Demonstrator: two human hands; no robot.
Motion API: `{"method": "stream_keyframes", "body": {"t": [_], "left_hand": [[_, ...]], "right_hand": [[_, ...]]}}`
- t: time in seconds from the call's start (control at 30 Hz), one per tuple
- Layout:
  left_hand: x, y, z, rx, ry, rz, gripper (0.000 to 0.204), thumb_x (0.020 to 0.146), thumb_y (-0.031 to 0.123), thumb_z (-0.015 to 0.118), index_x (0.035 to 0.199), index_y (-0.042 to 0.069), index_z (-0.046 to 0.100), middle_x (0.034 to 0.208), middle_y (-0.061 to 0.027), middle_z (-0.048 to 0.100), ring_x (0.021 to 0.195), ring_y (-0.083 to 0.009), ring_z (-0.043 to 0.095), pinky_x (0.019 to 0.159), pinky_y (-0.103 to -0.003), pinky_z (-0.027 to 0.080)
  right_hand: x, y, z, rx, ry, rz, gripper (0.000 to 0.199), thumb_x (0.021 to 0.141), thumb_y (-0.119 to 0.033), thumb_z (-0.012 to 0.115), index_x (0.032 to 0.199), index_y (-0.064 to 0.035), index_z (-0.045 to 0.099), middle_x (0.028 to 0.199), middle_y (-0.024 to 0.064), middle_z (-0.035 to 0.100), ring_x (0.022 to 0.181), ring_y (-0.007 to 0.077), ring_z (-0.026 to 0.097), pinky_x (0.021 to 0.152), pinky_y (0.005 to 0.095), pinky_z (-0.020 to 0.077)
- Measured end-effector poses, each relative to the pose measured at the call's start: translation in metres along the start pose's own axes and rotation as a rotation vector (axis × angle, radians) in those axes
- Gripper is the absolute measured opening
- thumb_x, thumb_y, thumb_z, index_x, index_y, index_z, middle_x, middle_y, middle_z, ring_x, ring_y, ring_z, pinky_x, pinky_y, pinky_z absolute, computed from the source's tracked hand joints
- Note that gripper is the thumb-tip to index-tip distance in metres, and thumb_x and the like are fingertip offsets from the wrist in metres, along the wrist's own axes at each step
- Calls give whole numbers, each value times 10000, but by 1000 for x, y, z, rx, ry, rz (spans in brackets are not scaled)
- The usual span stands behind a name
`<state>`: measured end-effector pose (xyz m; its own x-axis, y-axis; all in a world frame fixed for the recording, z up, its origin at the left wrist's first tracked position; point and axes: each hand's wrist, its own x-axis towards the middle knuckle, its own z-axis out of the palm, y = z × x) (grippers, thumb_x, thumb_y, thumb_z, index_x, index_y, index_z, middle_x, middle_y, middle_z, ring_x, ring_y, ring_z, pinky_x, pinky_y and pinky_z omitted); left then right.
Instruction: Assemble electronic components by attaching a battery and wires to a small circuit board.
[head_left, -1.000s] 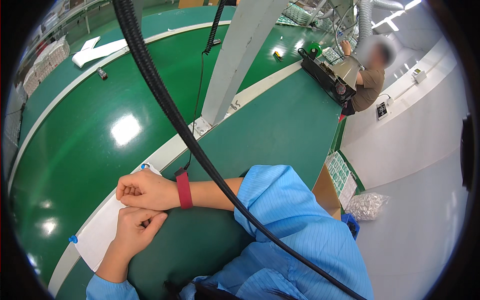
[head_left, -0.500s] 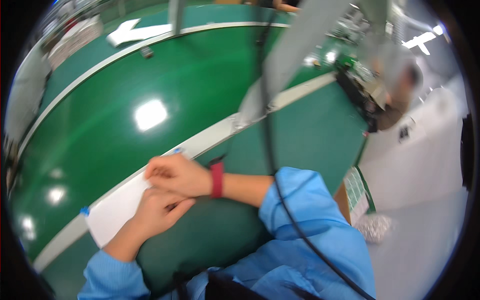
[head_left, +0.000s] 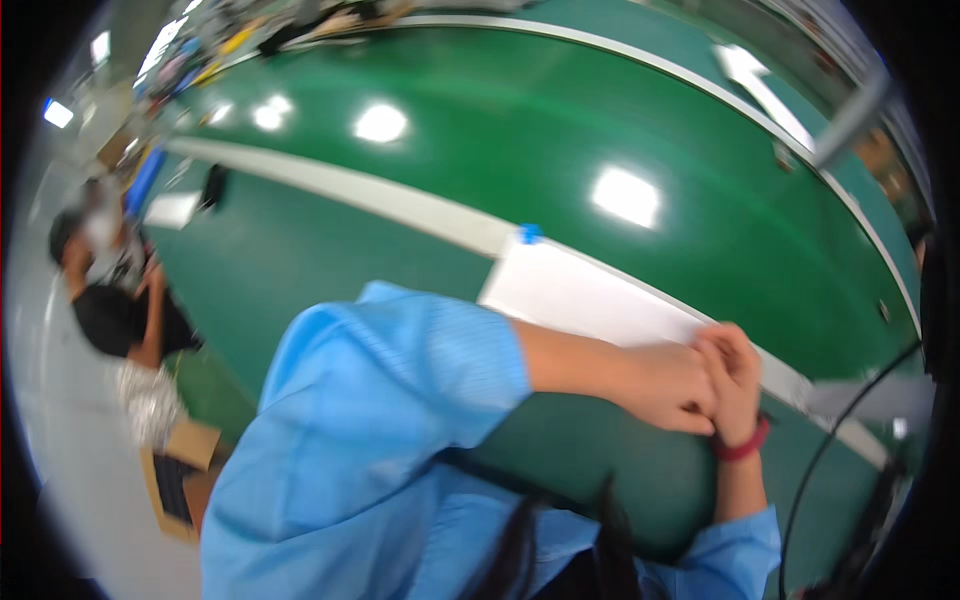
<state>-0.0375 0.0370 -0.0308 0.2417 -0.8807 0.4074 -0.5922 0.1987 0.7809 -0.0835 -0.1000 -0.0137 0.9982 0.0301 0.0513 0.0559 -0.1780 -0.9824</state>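
Note:
My left hand [head_left: 668, 385] and my right hand [head_left: 737, 380] rest against each other over the green table, near its raised pale edge. The fingers of my left hand are curled in and partly hidden where they meet the right. My right hand, with a red band [head_left: 743, 440] round its wrist, has bent fingers, and no object shows in either hand. A white sheet [head_left: 575, 292] lies along the table edge beside my left forearm, partly covered by it. Blue tape [head_left: 530, 234] sits at its far left corner.
A glossy green surface [head_left: 480, 130] curves beyond the pale edge, with a white arrow [head_left: 765, 95] at far right. At left a person [head_left: 120, 290] in black sits by the table, near an open cardboard box [head_left: 180, 480]. A black cable [head_left: 830, 450] hangs at right.
The view has swung to the left, bringing the seated person and cardboard box into sight. My hands stay together and now appear farther right in the picture.

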Motion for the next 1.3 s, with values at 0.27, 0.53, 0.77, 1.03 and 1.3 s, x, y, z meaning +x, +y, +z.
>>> {"method": "stream_keyframes", "body": {"t": [0.27,0.53,0.77,1.03,1.3], "left_hand": [[-2,8,4,69,27,-7,276,733,258,569,539,61,582,503,-70,548,494,-250,536,504,-374,421],[1,6,7,41,29,-34,266,725,267,564,557,65,606,511,-60,561,518,-234,550,525,-371,432],[4,2,7,55,6,-36,252,702,291,592,573,78,635,534,-48,582,542,-221,565,533,-353,436],[5,3,7,51,6,-26,249,712,281,579,569,82,628,521,-38,573,529,-219,555,521,-360,427],[7,0,12,68,21,-18,234,678,276,624,556,77,634,528,-45,585,531,-212,569,532,-335,443]], "right_hand": [[-5,-4,7,47,13,61,59,859,4,460,900,10,502,761,32,524,703,73,493,640,190,388],[-7,1,1,30,-4,53,59,863,-14,460,905,8,495,762,43,525,683,80,489,628,192,389],[-5,5,-4,8,3,54,69,880,-55,454,901,7,477,750,39,491,698,85,462,639,200,374],[-5,5,-5,7,-7,42,66,879,-58,454,886,5,472,755,39,482,691,88,457,633,201,370],[-6,1,-2,34,7,35,55,876,-48,455,876,4,473,759,38,475,688,82,454,627,198,371]]}}
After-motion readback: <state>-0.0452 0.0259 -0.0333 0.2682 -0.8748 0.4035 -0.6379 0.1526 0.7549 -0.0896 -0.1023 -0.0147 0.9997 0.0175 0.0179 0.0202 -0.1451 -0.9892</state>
